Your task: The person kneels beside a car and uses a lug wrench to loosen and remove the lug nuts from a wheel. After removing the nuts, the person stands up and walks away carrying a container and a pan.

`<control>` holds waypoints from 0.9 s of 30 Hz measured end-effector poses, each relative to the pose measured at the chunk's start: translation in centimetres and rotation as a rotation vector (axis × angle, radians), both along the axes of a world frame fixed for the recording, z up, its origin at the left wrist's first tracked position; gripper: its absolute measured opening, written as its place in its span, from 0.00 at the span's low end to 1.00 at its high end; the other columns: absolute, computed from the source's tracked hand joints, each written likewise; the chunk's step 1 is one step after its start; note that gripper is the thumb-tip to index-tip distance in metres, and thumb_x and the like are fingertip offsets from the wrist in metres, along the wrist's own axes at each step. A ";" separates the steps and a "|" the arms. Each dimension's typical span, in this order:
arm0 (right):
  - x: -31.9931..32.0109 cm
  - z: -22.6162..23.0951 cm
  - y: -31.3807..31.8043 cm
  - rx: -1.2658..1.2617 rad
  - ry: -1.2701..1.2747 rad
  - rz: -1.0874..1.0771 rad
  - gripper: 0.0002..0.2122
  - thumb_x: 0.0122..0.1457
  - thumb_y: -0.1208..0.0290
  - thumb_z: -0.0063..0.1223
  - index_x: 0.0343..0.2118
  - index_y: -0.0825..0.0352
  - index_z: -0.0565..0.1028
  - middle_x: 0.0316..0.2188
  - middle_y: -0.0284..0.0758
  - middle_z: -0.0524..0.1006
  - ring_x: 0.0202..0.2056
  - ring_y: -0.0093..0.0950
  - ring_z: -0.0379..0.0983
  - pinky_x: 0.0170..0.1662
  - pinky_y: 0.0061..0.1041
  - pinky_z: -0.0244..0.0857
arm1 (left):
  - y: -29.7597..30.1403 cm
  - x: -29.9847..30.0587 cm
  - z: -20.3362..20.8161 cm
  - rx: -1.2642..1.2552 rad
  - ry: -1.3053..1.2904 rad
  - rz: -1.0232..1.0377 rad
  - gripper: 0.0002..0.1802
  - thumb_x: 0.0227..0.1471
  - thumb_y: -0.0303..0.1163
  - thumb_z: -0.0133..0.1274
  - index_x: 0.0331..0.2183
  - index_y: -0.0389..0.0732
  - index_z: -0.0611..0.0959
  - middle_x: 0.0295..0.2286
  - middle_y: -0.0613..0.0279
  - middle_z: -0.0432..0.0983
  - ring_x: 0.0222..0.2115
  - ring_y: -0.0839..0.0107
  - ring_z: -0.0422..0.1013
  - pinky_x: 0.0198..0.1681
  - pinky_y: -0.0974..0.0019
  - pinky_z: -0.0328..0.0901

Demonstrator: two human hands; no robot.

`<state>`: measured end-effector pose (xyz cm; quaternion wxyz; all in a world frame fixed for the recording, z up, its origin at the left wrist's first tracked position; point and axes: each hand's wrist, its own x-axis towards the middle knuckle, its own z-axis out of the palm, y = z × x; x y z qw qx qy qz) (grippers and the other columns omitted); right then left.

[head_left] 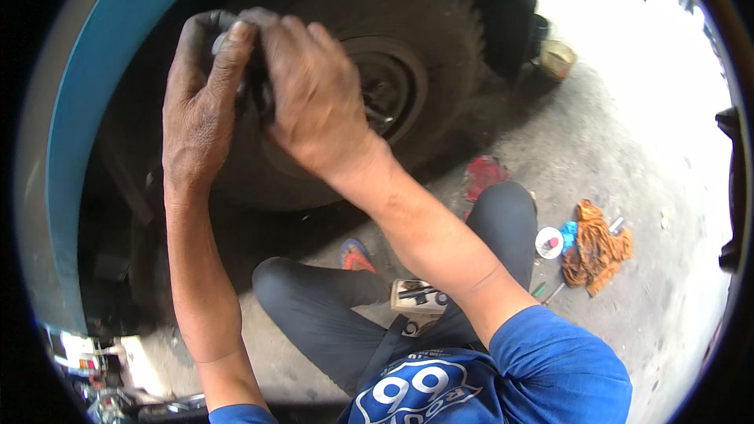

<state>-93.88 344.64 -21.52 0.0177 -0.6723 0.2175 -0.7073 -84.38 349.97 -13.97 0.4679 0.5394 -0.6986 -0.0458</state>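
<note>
Each grip [203,98] [312,90] curled, unclear dark part [257,86] between

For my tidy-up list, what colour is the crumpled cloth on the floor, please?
The crumpled cloth is orange-brown, shown in the head view.

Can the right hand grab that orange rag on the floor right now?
Probably not straight away: the right hand is up in front of the tire, close to the left hand, and the right knee juts between it and the rag.
</note>
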 end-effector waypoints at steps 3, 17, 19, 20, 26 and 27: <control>-4.3 -0.3 -4.0 -0.061 -0.072 -0.208 0.24 0.49 0.79 0.56 0.51 0.73 0.67 0.33 0.46 0.75 0.32 0.43 0.72 0.39 0.38 0.67 | -2.0 -2.5 -1.7 0.084 0.270 -0.353 0.20 0.62 0.41 0.51 0.50 0.41 0.72 0.29 0.66 0.71 0.26 0.80 0.65 0.29 0.76 0.62; -22.2 -36.4 -17.4 1.090 -0.273 -0.793 0.22 0.59 0.62 0.38 0.53 0.66 0.73 0.47 0.52 0.75 0.50 0.52 0.69 0.53 0.44 0.62 | -3.3 4.7 -23.3 0.574 -0.022 0.073 0.20 0.57 0.38 0.52 0.46 0.34 0.77 0.34 0.41 0.78 0.40 0.51 0.76 0.43 0.58 0.67; -20.0 -42.8 -16.0 1.400 0.720 -0.837 0.22 0.60 0.60 0.39 0.45 0.73 0.76 0.43 0.55 0.76 0.46 0.51 0.73 0.50 0.44 0.66 | -3.5 5.3 -23.5 0.513 -0.037 0.134 0.19 0.56 0.37 0.53 0.47 0.36 0.76 0.37 0.40 0.77 0.41 0.47 0.74 0.44 0.54 0.67; -17.7 -45.8 -14.5 1.377 0.746 -0.832 0.20 0.60 0.61 0.41 0.38 0.73 0.79 0.41 0.54 0.76 0.42 0.49 0.75 0.48 0.45 0.68 | -3.6 5.4 -23.5 0.459 -0.061 0.135 0.19 0.56 0.37 0.53 0.47 0.36 0.76 0.38 0.40 0.77 0.41 0.47 0.74 0.43 0.54 0.67; -0.5 -52.0 0.9 1.425 1.094 -0.156 0.20 0.58 0.59 0.46 0.49 0.65 0.75 0.48 0.48 0.76 0.50 0.51 0.71 0.56 0.48 0.60 | -4.3 7.4 -27.1 0.580 -0.194 0.179 0.18 0.55 0.34 0.54 0.46 0.36 0.75 0.39 0.41 0.76 0.42 0.45 0.72 0.44 0.52 0.67; 3.2 -51.0 2.5 1.493 0.854 0.084 0.19 0.59 0.59 0.47 0.49 0.64 0.76 0.46 0.48 0.77 0.50 0.49 0.71 0.56 0.46 0.61 | -4.4 7.9 -28.2 0.531 -0.167 0.161 0.18 0.54 0.33 0.54 0.46 0.36 0.75 0.39 0.40 0.76 0.42 0.45 0.72 0.44 0.52 0.67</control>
